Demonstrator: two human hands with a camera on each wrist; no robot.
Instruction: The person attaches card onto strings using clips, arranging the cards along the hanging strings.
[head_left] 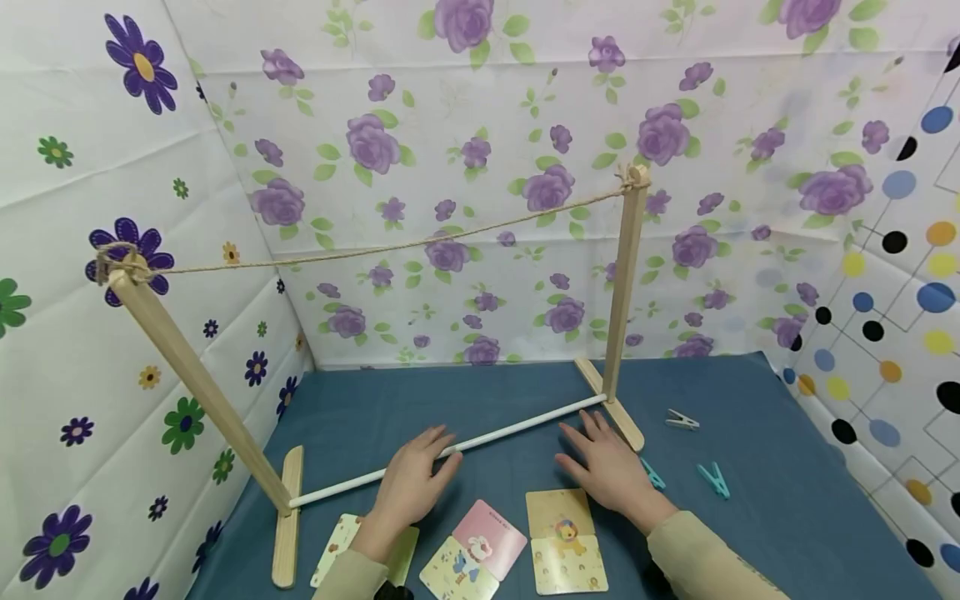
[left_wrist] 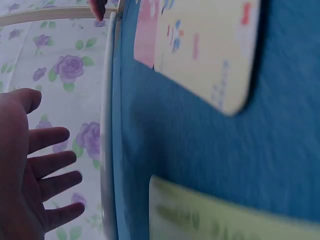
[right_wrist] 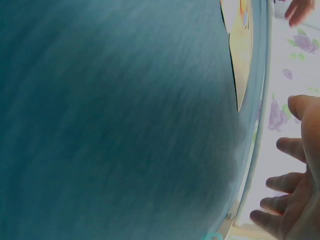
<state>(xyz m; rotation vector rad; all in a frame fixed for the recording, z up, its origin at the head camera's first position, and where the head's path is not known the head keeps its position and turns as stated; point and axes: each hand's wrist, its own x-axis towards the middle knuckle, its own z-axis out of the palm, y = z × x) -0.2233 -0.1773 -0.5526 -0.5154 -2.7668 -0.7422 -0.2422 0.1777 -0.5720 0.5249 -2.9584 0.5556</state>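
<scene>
Hands both empty, fingers extended and spread. Left hand (head_left: 412, 479) over the rod's middle-left stretch, its fingers well apart from one another; left wrist view shows a gap between fingertips and white rod (head_left: 525, 425). Right hand (head_left: 611, 471) just on the near side of the rod's right end, fingers likewise spaced, gripping nothing; fingertips lie near the rod, with no contact seen. Rod sits low, just over the blue tabletop (head_left: 795, 508), its ends at the feet of left post (head_left: 202, 386) and right post (head_left: 624, 287). Long axis runs left to right on a slant, right end pointing farther away from the person. Twine (head_left: 405, 245) spans the post tops, sagging slightly. Three cards on the near side: pale card (head_left: 333, 546) partly hidden under the left forearm; pink-and-cream card (head_left: 491, 525) turned, pink end pointing away and right; yellow card (head_left: 567, 542) with its long axis nearly straight away from the person. Off right: pale clothespin (head_left: 682, 420), teal clothespin (head_left: 714, 481), second teal clothespin (head_left: 652, 474) near the right wrist, partly hidden.
</scene>
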